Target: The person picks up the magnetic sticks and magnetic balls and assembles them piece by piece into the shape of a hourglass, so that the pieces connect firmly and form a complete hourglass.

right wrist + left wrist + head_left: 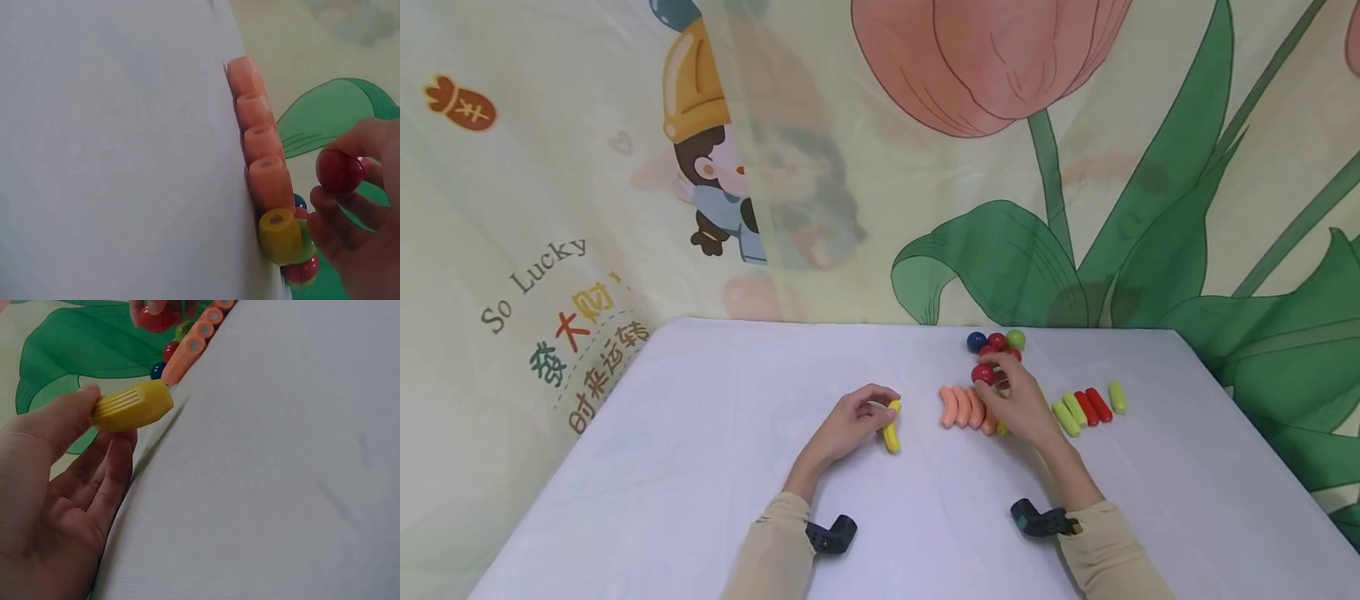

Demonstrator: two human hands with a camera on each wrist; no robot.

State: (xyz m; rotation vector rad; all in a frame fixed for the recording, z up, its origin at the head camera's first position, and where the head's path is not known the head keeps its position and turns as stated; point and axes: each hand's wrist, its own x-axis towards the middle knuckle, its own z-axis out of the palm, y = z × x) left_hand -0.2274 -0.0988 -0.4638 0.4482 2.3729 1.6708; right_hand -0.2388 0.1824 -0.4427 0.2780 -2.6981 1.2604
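Note:
A small yellow banana-shaped piece (pixel 892 439) is pinched between the thumb and fingers of my left hand (pixel 850 423); the left wrist view shows its ridged, blunt-ended body (pixel 134 406). Farther right, my right hand (pixel 1026 408) pinches a shiny red ball (pixel 338 171) over the table, near the row of orange sausage-shaped pieces (pixel 950 407). Under that hand, partly hidden, another yellow piece (pixel 279 236) stands at the end of the row, with a hole in its end. Behind the hand sit a dark blue ball (pixel 976 342), a green ball (pixel 1016 338) and several red balls (pixel 997 341).
Right of my right hand, light green pieces (pixel 1065 418) and red pieces (pixel 1099 405) lie side by side, with a single green piece (pixel 1117 397) a little apart. A white cloth covers the table (pixel 700 467). Behind it hangs a printed curtain (pixel 820 167).

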